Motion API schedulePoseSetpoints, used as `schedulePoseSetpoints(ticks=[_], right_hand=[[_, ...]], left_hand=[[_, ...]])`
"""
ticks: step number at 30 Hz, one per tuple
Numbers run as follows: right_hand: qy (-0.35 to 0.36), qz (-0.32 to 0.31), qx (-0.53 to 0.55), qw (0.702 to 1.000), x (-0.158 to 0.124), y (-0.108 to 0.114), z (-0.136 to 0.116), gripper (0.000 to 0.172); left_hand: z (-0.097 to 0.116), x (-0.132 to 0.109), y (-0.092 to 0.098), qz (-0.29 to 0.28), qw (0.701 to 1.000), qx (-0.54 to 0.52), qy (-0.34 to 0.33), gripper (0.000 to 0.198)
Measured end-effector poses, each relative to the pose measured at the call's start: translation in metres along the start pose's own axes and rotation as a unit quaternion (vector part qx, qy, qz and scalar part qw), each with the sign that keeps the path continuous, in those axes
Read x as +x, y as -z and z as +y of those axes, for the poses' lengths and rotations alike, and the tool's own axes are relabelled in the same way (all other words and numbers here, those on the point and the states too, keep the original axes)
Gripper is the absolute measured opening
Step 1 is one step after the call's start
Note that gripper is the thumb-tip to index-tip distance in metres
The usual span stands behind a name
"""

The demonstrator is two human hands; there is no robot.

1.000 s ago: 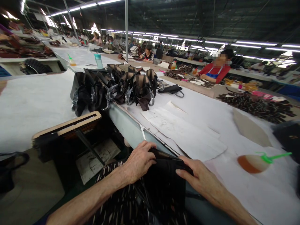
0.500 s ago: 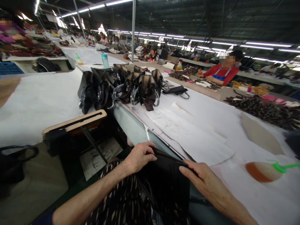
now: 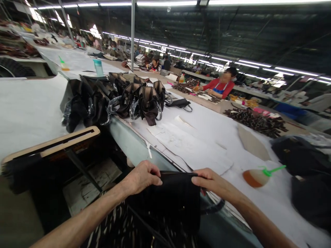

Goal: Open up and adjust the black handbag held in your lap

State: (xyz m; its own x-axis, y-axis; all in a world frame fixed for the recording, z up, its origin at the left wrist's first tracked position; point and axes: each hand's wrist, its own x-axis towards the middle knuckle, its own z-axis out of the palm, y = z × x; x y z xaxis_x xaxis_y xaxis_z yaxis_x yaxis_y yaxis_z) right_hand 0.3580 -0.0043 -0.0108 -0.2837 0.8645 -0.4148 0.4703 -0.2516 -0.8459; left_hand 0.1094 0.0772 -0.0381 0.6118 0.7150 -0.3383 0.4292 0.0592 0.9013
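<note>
Bag point(image 3: 176, 196), black and soft-looking, hangs just beside the near edge of the white-covered table point(image 3: 207, 124), its top running at a slant to that edge. The front panel is dark and dull, reading almost as a flat block, with the upper rim drawn straight and a thin brownish line showing along it. Tiny gold-coloured glints dot the lower part, and thin dark straps trail on the side away from the table; the bottom is lost in shadow against patterned cloth point(image 3: 111, 220). A dark, glossy loop point(image 3: 213, 208) sticks out between the bag and the table; where it joins is hidden. The left hand point(image 3: 142, 177) is clamped on one upper corner, thumb in front. The right hand point(image 3: 212, 181), well apart from it and nearer the table's surface, is clamped on the other corner, thumb likewise against the front. On the table, near the right hand, a bottle point(image 3: 254, 178) of amber liquid leans over with its green spout point(image 3: 274, 170). Farther along the table stands a cluster of similar dark bags point(image 3: 148, 105), some handles wrapped in clear film.
</note>
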Motion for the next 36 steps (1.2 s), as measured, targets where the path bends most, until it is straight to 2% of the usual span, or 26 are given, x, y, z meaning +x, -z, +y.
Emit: schedulePoseSetpoints(ticks=[2,7,12,14,16,25,31,36], right_hand=[[-0.004,-0.004,0.012,1.000,0.005,-0.004,0.007,0.029],[-0.021,0.075,-0.097,0.992,0.006,-0.012,-0.003,0.016],[-0.050,0.089,-0.090,0.991,0.009,-0.016,-0.013,0.025],[-0.054,0.091,-0.090,0.990,0.011,-0.017,-0.011,0.034],[-0.063,0.087,-0.077,0.991,0.013,-0.016,-0.008,0.037],[-0.132,0.042,0.072,0.988,0.024,-0.004,0.009,0.030],[-0.172,0.090,0.109,0.975,0.033,-0.006,0.021,0.031],[-0.187,0.114,0.106,0.970,0.033,-0.007,0.020,0.027]], left_hand=[[-0.010,0.004,-0.005,-0.012,1.000,0.012,0.020,0.013],[-0.019,0.006,-0.010,0.000,0.999,0.047,0.010,0.015],[-0.012,0.004,-0.010,0.002,0.997,0.076,0.012,0.016],[-0.011,0.005,-0.011,0.005,0.997,0.081,0.008,0.016],[-0.012,0.005,-0.011,0.006,0.997,0.083,0.002,0.017],[-0.018,0.003,-0.015,-0.024,0.998,0.057,0.003,0.017],[-0.028,0.005,-0.015,-0.042,0.998,0.039,0.022,0.019],[-0.029,0.003,-0.015,-0.036,0.998,0.041,0.027,0.023]])
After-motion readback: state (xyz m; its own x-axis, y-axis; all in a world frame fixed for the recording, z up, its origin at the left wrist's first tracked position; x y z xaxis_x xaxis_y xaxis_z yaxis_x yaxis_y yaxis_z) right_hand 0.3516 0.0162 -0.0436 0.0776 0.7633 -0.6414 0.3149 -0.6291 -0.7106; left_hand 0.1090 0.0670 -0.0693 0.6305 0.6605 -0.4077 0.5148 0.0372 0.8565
